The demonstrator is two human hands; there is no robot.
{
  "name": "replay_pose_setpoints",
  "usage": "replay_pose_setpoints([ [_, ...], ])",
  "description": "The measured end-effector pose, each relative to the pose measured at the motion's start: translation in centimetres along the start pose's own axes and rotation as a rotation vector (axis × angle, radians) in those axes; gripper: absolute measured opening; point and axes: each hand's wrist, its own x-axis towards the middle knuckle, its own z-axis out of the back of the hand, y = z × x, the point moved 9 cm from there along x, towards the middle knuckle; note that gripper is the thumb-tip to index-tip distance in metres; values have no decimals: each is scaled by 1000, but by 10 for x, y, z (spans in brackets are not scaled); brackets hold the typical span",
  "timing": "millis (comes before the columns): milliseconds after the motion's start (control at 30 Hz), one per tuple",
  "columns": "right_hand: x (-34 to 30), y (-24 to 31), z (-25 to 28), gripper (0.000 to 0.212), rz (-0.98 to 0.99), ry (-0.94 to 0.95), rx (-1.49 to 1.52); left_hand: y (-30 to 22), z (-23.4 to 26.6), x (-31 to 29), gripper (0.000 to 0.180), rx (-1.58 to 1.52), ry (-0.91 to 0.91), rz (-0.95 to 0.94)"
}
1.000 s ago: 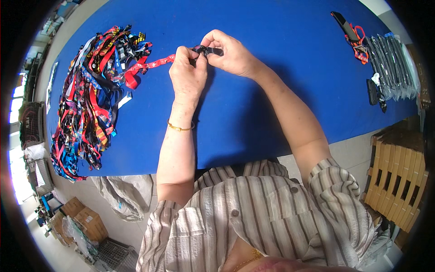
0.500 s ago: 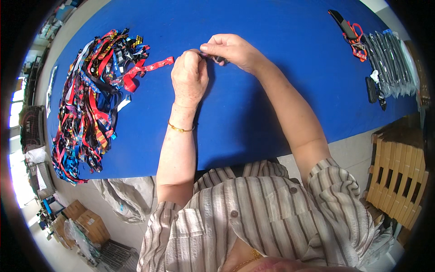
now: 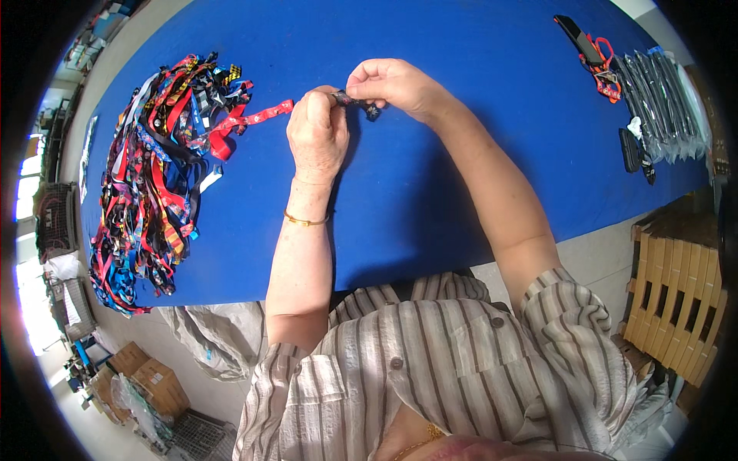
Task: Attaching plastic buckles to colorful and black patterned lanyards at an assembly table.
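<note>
Right of the ribbon heap (image 3: pixel 157 184), pinching a dark patterned strap (image 3: pixel 372 113) between left hand (image 3: pixel 317 131) and right hand (image 3: pixel 400 86), close together, perhaps liable to drop or twist it if held too loosely.

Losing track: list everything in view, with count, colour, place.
Table: one, blue, centre
Strap pile: uncounted, multicoloured, left
Loose strap: one, red, upper left
Dark strap: one, black, upper centre
Orange strap: one, orange, upper right
Flat object: one, black, upper right
Wrapped packs: several, grey, right
Oblong item: one, black, right
Sheeting: one, grey, lower left
Cartons: several, brown, lower left
Cardboard stack: one, tan, lower right
Wire baskets: several, dark, left
Shirt: one, brown-striped, bottom
Left hand, right hand: two, bare, centre
</note>
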Motion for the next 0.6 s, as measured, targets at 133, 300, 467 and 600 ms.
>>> replay_pose_setpoints([
  [133,2,-5,6,15,39,-47,157,-2,-1,2,24,4,-15,11],
  [300,6,-7,15,13,82,-198,187,-3,2,5,26,86,-28,21],
  [467,1,12,12,11,320,-386,32,11,8,1,18,67,-52,162],
  [600,-6,20,14,9,337,-403,-60,55,-26,-26,7,-527,97,762],
])
